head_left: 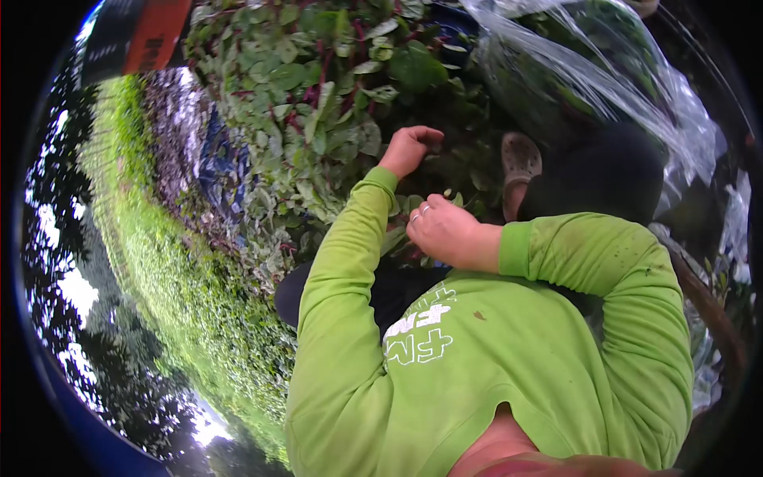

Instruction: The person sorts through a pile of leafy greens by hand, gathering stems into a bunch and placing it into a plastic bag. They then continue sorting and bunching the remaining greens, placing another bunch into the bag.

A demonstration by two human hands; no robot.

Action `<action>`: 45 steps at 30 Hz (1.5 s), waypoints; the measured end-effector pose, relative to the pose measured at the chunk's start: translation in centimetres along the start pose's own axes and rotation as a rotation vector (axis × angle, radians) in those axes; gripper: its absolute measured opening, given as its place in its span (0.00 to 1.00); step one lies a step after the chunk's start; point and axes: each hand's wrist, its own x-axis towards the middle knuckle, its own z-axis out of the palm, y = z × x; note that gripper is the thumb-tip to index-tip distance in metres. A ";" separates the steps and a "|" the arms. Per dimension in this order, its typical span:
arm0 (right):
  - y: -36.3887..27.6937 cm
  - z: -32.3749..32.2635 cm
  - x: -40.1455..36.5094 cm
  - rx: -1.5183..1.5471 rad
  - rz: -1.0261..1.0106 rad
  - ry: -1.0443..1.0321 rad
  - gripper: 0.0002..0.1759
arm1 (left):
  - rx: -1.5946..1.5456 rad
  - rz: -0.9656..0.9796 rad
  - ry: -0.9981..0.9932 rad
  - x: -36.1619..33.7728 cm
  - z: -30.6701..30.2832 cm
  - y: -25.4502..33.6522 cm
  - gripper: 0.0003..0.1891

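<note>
My left hand (408,151) reaches over a heap of leafy greens with red-purple stems (318,103). Its fingers are loosely bent and apart, and I see nothing held in them. Closer to my body, my right hand (450,230), with rings on a finger, is closed. Green leaves (393,238) poke out beside its fingers, so it seems to grip a leafy stem; the fingertips are partly hidden. Both hands are in front of my chest, a short way apart.
Clear plastic sheeting (588,56) covers more greens at the upper right. A brown clog (520,159) on a foot and a dark-clothed knee (596,175) are to the right. A blue tarp (218,163) lies at left, beside low green plants (183,270). An orange-and-black object (147,40) hangs at upper left.
</note>
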 end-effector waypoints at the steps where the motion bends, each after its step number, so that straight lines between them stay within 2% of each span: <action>1: -0.3 0.2 -0.8 0.003 0.002 0.003 0.09 | 0.078 0.039 -0.029 1.4 1.1 -1.1 0.21; 2: -0.4 0.3 -1.4 0.003 0.001 0.011 0.10 | 0.158 0.082 -0.054 2.3 2.3 -1.6 0.18; 5: 0.1 1.0 -1.7 0.016 0.011 0.004 0.08 | 1.080 0.516 0.058 2.5 5.5 -1.6 0.11; 8: 0.9 0.7 -1.4 0.009 0.030 0.032 0.08 | 1.518 0.499 -0.035 4.2 6.7 -2.7 0.07; 11: 1.6 0.6 -1.3 0.016 0.061 0.032 0.09 | 1.211 0.396 0.069 4.0 5.3 -1.3 0.07; 14: 1.7 0.8 -0.9 0.034 0.109 0.016 0.09 | 0.283 0.146 0.188 2.8 2.0 0.7 0.08; 16: 1.9 0.9 -0.5 0.040 0.139 0.016 0.09 | -0.159 -0.111 0.215 0.0 -0.7 4.8 0.11; 17: 2.0 1.0 -0.4 0.042 0.149 0.020 0.08 | -0.429 -0.157 0.226 -0.5 -2.2 4.0 0.14; 18: 2.2 1.0 -0.2 0.043 0.157 0.025 0.08 | -0.649 -0.081 0.299 -1.8 -2.4 5.0 0.16; 20: 2.5 0.8 0.2 0.068 0.124 0.078 0.08 | -0.904 -0.014 0.269 -4.6 -3.9 6.6 0.15; 22: 2.5 0.1 0.7 0.069 0.097 0.111 0.09 | -1.194 0.018 0.348 -5.7 -5.1 4.8 0.16; 23: 2.6 0.0 0.7 0.034 0.071 0.198 0.08 | -1.343 0.035 0.385 -6.2 -5.5 3.5 0.17; 26: 3.0 -0.4 1.4 -0.006 -0.001 0.342 0.08 | -1.553 0.227 0.394 -8.3 -4.9 1.5 0.18; 27: 3.1 -0.4 1.8 -0.058 -0.006 0.438 0.10 | -1.590 0.230 0.431 -8.7 -4.8 0.5 0.18; 28: 3.2 -0.6 2.0 -0.062 0.000 0.434 0.12 | -1.588 0.210 0.478 -9.3 -4.7 -0.6 0.16; 30: 3.4 -1.0 2.4 -0.070 0.014 0.428 0.17 | -1.830 0.202 0.295 -11.0 -5.5 -2.2 0.16; 31: 3.7 -0.7 2.8 -0.085 0.031 0.453 0.16 | -1.820 0.230 0.264 -11.6 -4.9 -2.2 0.14; 32: 3.7 -0.7 3.0 -0.071 0.056 0.434 0.16 | -1.698 0.085 0.446 -11.8 -4.4 -2.1 0.14; 34: 4.1 -0.8 3.4 -0.049 0.113 0.401 0.15 | -1.614 0.100 0.478 -13.7 -3.2 0.1 0.13; 35: 4.2 -0.8 3.7 0.042 0.112 0.312 0.15 | -1.599 0.046 0.483 -14.3 -3.7 -0.5 0.13; 37: 4.3 -0.9 4.2 0.031 0.088 0.274 0.13 | -1.572 -0.068 0.490 -15.5 -5.8 -1.2 0.14; 38: 4.4 -1.0 4.4 0.026 0.079 0.252 0.12 | -1.420 -0.243 0.688 -15.9 -7.1 -0.9 0.16; 39: 4.5 -1.1 4.5 0.009 0.066 0.252 0.12 | -1.103 -0.186 0.869 -16.7 -8.4 -0.4 0.16; 41: 4.9 -1.5 4.4 0.012 0.036 0.286 0.12 | -0.576 0.298 1.423 -14.9 -10.3 -0.5 0.26; 43: 5.3 -1.8 4.3 0.023 0.018 0.288 0.14 | 0.009 0.435 1.357 -12.1 -11.8 4.6 0.24; 45: 5.5 -1.3 4.4 0.014 0.015 0.281 0.12 | 0.120 0.380 1.020 -7.6 -14.5 6.6 0.16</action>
